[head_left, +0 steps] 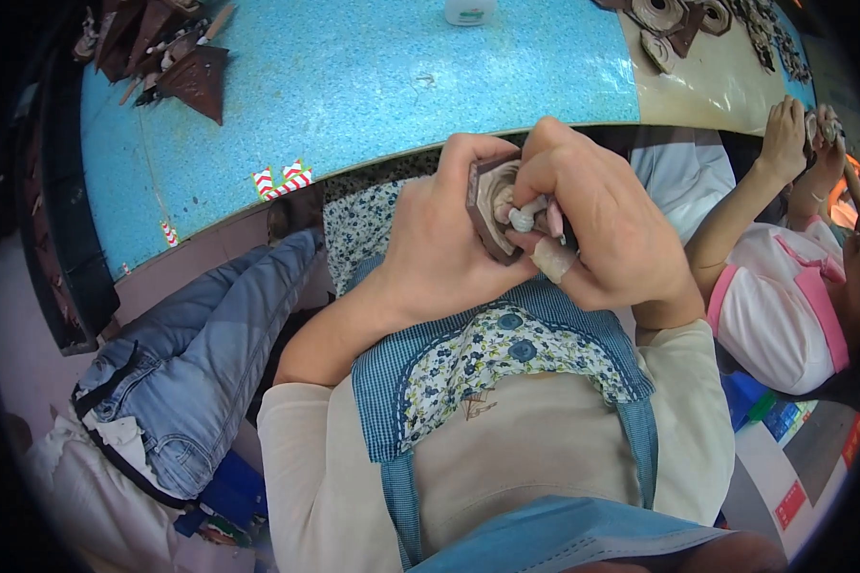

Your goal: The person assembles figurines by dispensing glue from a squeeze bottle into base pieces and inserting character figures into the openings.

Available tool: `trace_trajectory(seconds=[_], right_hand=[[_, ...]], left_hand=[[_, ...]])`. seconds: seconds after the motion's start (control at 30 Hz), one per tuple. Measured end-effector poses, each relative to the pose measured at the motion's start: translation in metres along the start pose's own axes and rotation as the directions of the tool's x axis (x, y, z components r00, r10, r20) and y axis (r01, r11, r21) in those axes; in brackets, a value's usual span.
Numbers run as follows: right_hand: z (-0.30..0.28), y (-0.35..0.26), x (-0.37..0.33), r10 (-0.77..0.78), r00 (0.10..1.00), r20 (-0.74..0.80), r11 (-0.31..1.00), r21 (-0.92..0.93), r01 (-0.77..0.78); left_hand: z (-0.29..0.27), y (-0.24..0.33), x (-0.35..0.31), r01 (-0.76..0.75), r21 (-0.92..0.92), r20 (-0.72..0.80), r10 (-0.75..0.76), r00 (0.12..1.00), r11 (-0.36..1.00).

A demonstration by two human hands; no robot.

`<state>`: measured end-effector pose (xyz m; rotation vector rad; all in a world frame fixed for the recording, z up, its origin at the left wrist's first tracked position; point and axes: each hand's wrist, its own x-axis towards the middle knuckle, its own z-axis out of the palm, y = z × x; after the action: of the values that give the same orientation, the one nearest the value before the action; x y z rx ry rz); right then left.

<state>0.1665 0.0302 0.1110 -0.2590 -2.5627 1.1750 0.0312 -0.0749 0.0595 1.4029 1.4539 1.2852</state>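
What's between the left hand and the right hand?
A brown-rimmed, pale-faced piece, gripped by the left hand, with a small whitish part at the fingertips of the right hand. Shows in the head view.

The forearms (344, 322) angle toward each other; the left hand (449, 224) curls in a grip, the right hand (612, 215) arches beside it, fingers (543, 172) bent in a pinch

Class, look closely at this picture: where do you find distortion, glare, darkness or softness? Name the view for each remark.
Head view: the table's near edge bows, as through a wide lens; head view: black swallows the corners; head view: pale glare shows on the beige sheet; head view: left hand and right hand look fairly clear, the far-right rim softer.
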Motion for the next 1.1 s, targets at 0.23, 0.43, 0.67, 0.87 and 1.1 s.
trace_trajectory(seconds=[0.23,0.43,0.67,0.87,1.1], right_hand=[[0.002,0.010,-0.007,0.018,0.998,-0.054,0.968,0.251,-0.004],[-0.026,0.025,0.021,-0.295,0.945,0.142,0.952,0.123,0.279],[-0.020,0.033,0.033,-0.442,0.889,0.116,0.848,0.378,0.372],[-0.027,0.058,0.020,-0.103,0.918,-0.382,0.892,0.373,0.255],[0.008,0.082,0.061,0.076,0.842,-0.534,0.994,-0.022,-0.104]], left_hand=[[-0.002,-0.002,-0.003,0.063,-0.083,0.039,-0.060,0.997,0.995],[-0.018,-0.002,0.006,0.458,-0.680,0.435,-0.188,0.881,0.573],[-0.011,-0.032,-0.009,0.649,-0.759,0.650,0.107,0.752,0.052],[-0.057,0.024,-0.001,0.489,-0.578,0.383,-0.311,0.870,0.654],[-0.154,0.032,0.043,0.205,0.459,-0.631,0.154,0.761,0.864]])
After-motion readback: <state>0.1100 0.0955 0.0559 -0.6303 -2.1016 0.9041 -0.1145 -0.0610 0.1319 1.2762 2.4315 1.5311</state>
